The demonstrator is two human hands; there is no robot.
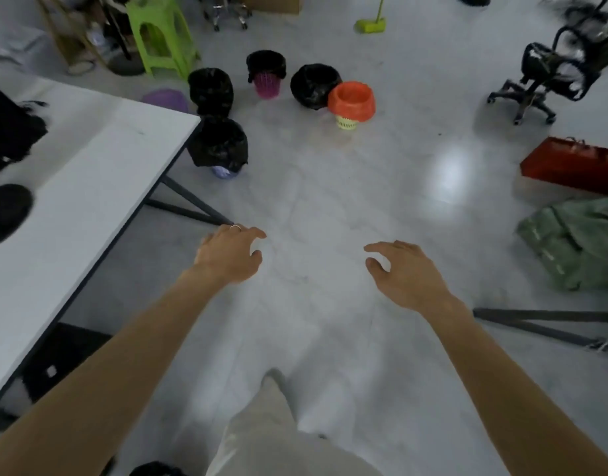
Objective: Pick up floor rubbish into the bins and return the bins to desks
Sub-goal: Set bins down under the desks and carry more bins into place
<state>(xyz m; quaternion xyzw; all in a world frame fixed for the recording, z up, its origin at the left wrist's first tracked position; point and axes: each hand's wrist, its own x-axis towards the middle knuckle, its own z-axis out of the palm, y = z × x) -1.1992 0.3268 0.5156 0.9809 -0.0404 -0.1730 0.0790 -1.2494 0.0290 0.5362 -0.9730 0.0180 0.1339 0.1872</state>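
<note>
- On the floor (330, 201) ahead, well apart from both hands: bins (266, 75) in a loose cluster. Most carry black liners; the orange bin (352, 99) has an orange one.
- Near bin (220, 146) stands just beside the corner of the white worktop (89, 166), black liner draped over its rim. The others sit further out in open floor.
- Judgement: the grouping reads as a collection point, so rubbish goes in from one spot. The return to desks is not yet done for most.
- Left hand (232, 255): grip empty, palm down, fingers loosely curled, thumb apart. Ring on one finger.
- Right hand (403, 273): grip likewise empty, fingers relaxed and slightly spread.
- Both arms stretch forward toward the cluster. Judgement: an approach with hands readied for a rim, nothing touched.
- Loose rubbish: cannot identify any. One dark speck (440, 134) right of the orange bin is too small to tell.
</note>
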